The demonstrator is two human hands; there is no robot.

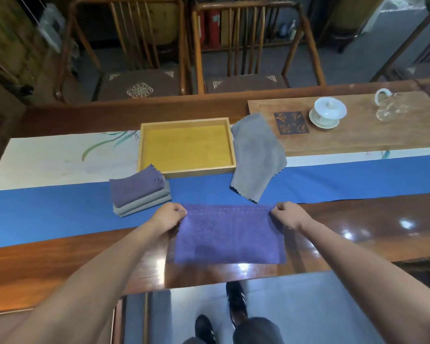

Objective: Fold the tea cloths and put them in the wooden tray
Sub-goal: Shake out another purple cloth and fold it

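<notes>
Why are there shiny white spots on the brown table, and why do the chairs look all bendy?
Head view: the white spots are lamp glare on the polished table, brightest right of the purple cloth; the wide-angle lens bows the chairs and table edges; the far background is dim and slightly soft.

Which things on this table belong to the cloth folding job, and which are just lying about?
Part of the job:
purple cloth, pinched at its far corners by the left hand and right hand
loose grey cloth
stack of folded cloths
wooden tray, nothing in it

Lying about:
lidded cup on a saucer
glass pitcher
dark coaster
chairs
</notes>
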